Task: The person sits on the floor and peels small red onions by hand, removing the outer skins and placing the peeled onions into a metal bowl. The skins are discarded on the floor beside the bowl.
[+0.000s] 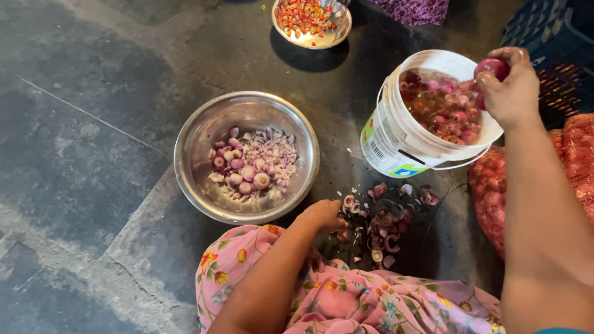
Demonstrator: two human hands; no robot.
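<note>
My right hand point(512, 86) is raised over the rim of a white plastic bucket point(396, 139) and grips a small purple onion point(493, 67). The bucket holds many more peeled purple onions in water. My left hand point(323, 216) rests low on the dark floor beside a heap of onion skins and trimmings point(387, 219), fingers curled; whether it holds anything is hidden. A steel bowl point(204, 133) to the left holds chopped onion pieces point(253, 164).
A smaller steel bowl point(339, 32) of red and yellow chopped bits sits at the top. A red mesh sack of onions point(578, 154) lies at the right, a dark crate point(557, 37) behind it. My floral-clothed lap point(346, 297) fills the bottom.
</note>
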